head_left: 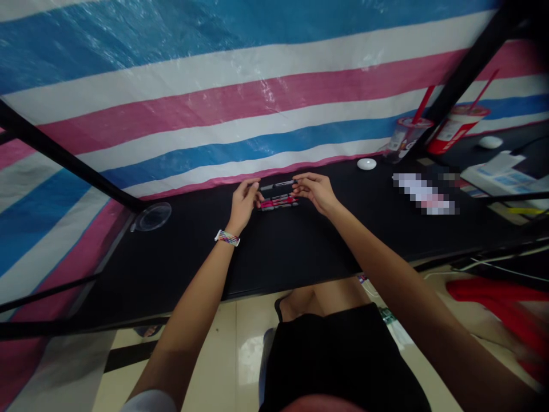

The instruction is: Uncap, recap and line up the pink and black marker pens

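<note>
Above the black tabletop (274, 252), a dark, partly clear pen (278, 185) spans the gap between my two hands. My left hand (245, 200), with a patterned band on its wrist, is closed at the pen's left end. At the other end, my right hand (315, 190) pinches it between thumb and fingers. Just below lie several pens (279, 202) side by side, red and dark, roughly parallel to the held one. The fingers of both hands are close to the ends of these pens, and I cannot tell whether they touch.
A clear round lid (153, 217) lies at the left. On the right are a white oval object (366, 165), a clear cup with red straw (405, 140) and a red-and-white cup (457, 130). Black frame bars (68, 157) and a striped sheet (240, 97) enclose the table.
</note>
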